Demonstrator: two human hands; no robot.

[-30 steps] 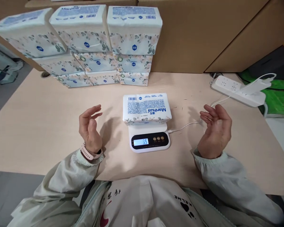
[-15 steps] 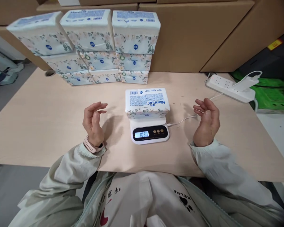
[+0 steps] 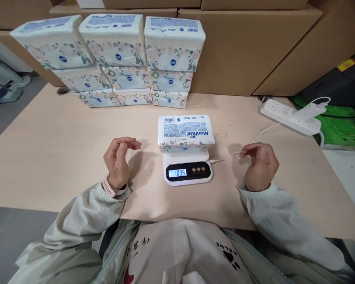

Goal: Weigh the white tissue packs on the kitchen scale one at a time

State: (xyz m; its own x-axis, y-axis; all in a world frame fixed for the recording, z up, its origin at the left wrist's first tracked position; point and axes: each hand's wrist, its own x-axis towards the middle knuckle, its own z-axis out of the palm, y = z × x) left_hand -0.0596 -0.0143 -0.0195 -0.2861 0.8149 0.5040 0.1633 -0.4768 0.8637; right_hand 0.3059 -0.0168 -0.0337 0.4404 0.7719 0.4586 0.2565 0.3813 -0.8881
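A tissue pack [image 3: 185, 132] with blue print lies on a white digital scale [image 3: 189, 173], whose lit display reads 103.5. To the left of the scale, my left hand [image 3: 118, 161] is held above the table, open and holding nothing, its fingers bent toward the pack. On the right side, my right hand [image 3: 260, 165] is also open and has nothing in it; its fingers curl inward near the white cable [image 3: 230, 157] plugged into the scale. Neither hand touches the pack or the scale.
Several tissue packs [image 3: 118, 57] are stacked in three columns at the back left of the table [image 3: 62, 157]. Cardboard boxes [image 3: 225, 51] stand behind them. A white power strip [image 3: 290, 116] lies at the back right, beside a green crate [image 3: 343, 126].
The fingers of both my hands have curled further inward. In the view, the scale, pack and stack sit slightly lower and further right. The reading is the same.
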